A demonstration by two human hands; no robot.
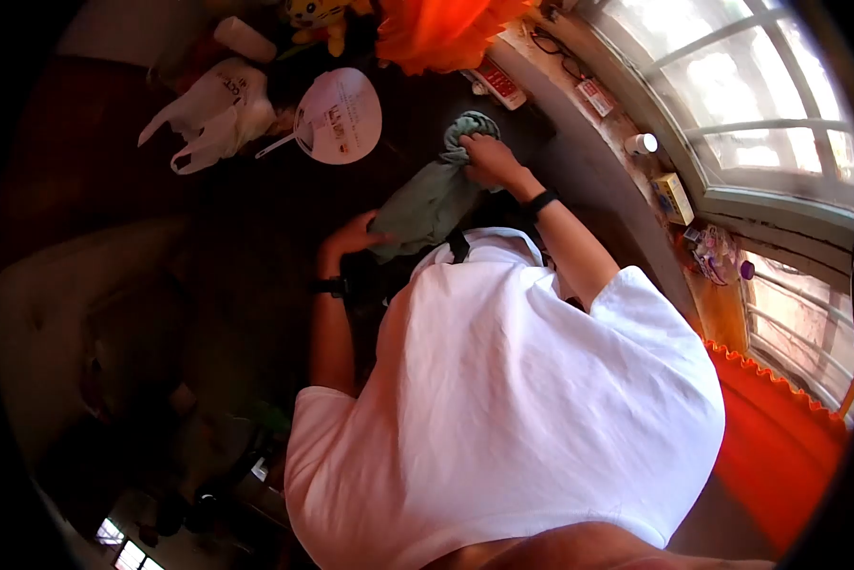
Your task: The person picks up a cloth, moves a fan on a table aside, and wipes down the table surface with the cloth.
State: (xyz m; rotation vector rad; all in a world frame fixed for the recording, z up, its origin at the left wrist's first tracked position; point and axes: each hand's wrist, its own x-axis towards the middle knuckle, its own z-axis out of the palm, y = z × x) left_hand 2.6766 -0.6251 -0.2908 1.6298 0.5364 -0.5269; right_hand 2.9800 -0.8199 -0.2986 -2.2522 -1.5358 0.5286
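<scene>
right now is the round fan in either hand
No, the round fan lies beside the white plastic bag, apart from the left hand and the right hand, which are at the green cloth.

Single head-worn view, close, steeply downward

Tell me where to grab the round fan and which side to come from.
Probably best by the thin handle of the fan, coming from the person's near side, at the lower left. The handle juts that way from the broad round face, and the plastic bag lies beside it on the far side. The left hand looks nearer than the right.
</scene>
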